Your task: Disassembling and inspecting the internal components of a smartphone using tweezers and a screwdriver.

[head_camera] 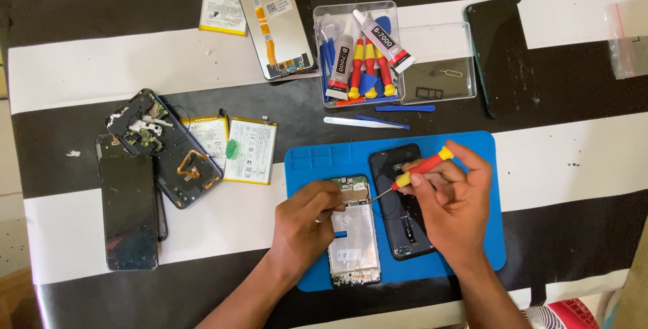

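Note:
An opened phone (354, 234) with its green circuit board exposed lies on a blue work mat (472, 147). My left hand (307, 224) rests on the phone's left edge, fingers touching its upper part and holding it down. My right hand (455, 197) grips a red and yellow screwdriver (422, 167), its thin tip touching the board near the phone's top. Beside it, under my right hand, lies the black back cover (395, 167), partly hidden.
A clear plastic box (358, 52) holds glue tubes, screwdrivers and blue pry tools. Loose pry tools (364, 122), two batteries (233, 148), a dismantled phone frame (162, 143), a dark phone (128, 211), a screen panel (273, 22) and a black phone (503, 56) lie on the striped table.

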